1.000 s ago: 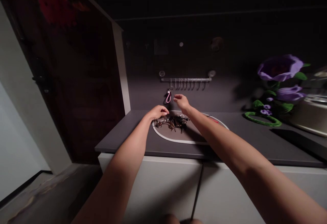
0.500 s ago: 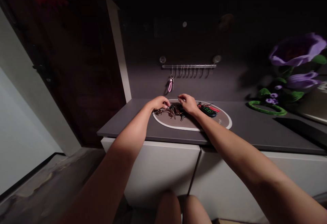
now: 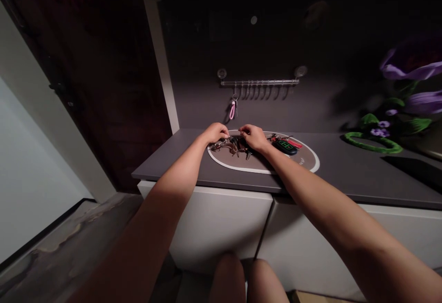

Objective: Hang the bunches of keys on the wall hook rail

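Observation:
An oval mat [image 3: 238, 168] with a white rim lies on the grey counter. Bunches of keys [image 3: 234, 146] are spread over its left half. My left hand [image 3: 217, 132] is at the mat's back left, its fingers pinched at the keys; what they grip is too small to make out. To its right, my right hand [image 3: 252, 136] reaches over the keys with fingers bent together, and what is between them is hidden. Right of that hand lie a black device with green markings [image 3: 286, 146] and a red item [image 3: 294, 143].
On the back wall, a clear rail [image 3: 260, 82] with hooks holds a pink key loop [image 3: 232, 110]. Purple flowers [image 3: 412, 70] and a green ring [image 3: 373, 143] stand at the right. White cabinet doors [image 3: 221, 220] are below the counter, and a dark door [image 3: 103, 86] is at the left.
The view has shifted slightly, moving the rail and flowers in the picture. My left fingers are closer together at the keys, and my right hand has barely moved.

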Available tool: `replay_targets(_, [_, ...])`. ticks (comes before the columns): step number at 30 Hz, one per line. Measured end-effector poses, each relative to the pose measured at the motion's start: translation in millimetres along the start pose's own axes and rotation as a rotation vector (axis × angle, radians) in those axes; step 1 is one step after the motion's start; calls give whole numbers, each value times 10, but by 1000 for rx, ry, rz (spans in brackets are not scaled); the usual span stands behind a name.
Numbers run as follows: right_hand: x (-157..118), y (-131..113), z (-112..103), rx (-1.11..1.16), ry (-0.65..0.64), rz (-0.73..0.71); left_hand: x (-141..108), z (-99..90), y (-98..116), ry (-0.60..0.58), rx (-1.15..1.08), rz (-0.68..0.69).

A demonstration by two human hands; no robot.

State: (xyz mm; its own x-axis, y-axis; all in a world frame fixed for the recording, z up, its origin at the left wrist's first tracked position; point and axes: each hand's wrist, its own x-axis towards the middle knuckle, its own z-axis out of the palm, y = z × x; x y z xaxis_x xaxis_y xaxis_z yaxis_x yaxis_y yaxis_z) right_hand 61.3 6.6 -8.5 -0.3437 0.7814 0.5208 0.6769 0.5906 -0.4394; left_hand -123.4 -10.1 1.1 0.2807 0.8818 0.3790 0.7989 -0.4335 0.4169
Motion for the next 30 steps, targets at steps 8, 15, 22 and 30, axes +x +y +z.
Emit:
replay_targets(8, [5, -15, 39, 22, -31, -39, 0, -23, 57, 118, -248, -64])
replay_targets(15, [-15, -47, 32, 109, -32, -77, -5, -24, 104, 181, -574, -103])
replay_targets(22, [-25, -85, 19, 330, -6, -96, 23, -14, 135, 205, -914, -202])
replay_targets(30, [-20, -91, 29, 546, 30, -101, -11, 13, 236, 170, -1069, -248])
